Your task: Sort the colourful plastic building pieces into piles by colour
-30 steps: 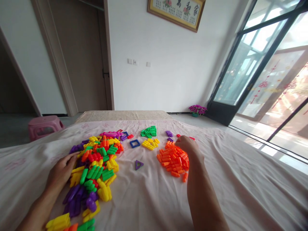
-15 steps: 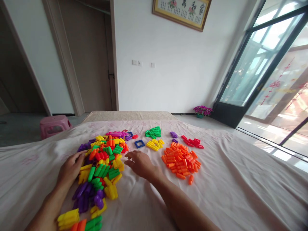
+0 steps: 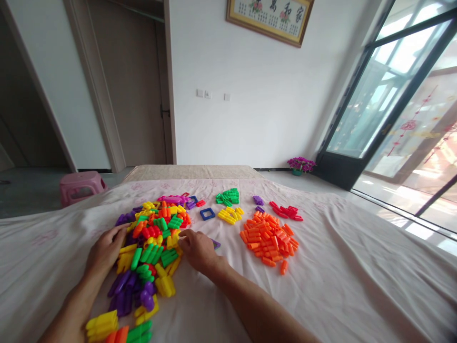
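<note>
A mixed pile of plastic building blocks in yellow, green, purple, red and orange lies on the cloth. My left hand rests along the pile's left edge, fingers stretched out and holding nothing. At the right edge, my right hand has its curled fingertips on a yellow building block; the hand partly covers the grip. A small purple triangular piece shows just behind this hand. Further right lies a heap of orange blocks.
Smaller groups stand farther back: green blocks, yellow blocks, purple blocks and red blocks. A blue square frame lies between them and the pile. Wrinkled pale cloth covers the table. A pink stool is at left.
My right hand has moved left to the pile, and its fingers have closed in on a yellow block. The purple triangular piece now shows behind it. My left hand stays put.
</note>
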Demonstrator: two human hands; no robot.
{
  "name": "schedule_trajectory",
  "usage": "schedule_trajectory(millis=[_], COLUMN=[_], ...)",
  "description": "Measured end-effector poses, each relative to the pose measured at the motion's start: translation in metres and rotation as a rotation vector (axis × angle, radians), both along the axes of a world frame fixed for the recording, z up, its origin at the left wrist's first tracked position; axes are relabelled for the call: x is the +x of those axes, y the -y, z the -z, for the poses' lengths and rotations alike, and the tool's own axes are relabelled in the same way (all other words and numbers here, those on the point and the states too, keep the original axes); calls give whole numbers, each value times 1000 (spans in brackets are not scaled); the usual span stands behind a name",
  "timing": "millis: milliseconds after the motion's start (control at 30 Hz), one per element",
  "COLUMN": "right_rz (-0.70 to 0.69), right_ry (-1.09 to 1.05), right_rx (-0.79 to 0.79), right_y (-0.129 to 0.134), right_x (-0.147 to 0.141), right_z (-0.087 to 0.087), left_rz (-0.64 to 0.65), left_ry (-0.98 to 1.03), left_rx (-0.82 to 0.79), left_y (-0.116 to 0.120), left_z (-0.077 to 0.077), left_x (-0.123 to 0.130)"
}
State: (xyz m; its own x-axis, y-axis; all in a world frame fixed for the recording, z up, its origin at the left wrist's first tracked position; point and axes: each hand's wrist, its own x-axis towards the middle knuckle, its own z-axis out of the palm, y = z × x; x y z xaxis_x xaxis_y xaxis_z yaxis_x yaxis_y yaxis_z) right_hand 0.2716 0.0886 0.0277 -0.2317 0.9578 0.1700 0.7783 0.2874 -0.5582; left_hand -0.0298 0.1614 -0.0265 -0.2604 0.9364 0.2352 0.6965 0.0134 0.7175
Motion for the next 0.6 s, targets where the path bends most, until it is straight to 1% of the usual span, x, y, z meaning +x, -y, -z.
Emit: schedule_trajectory(millis=[133, 267, 467, 533, 600], right_rz=[31, 56, 95, 91, 80], right_ry=[48, 18, -62, -90, -105], right_rx=[36, 12, -49, -60, -39], right_y=[1, -1, 1, -1, -6], right_x=[-10, -13, -8, -2, 8], right_z=[3, 6, 3, 1, -1], left_rz=[12, 14, 1, 8, 5], left_ry=[0, 5, -1, -2, -11], left_rx=[-33, -39, -23, -18, -23], left_y=[0, -2, -4, -4, -4], left_z=[-1, 2, 4, 4, 5], left_x=[-1, -3, -3, -4, -5])
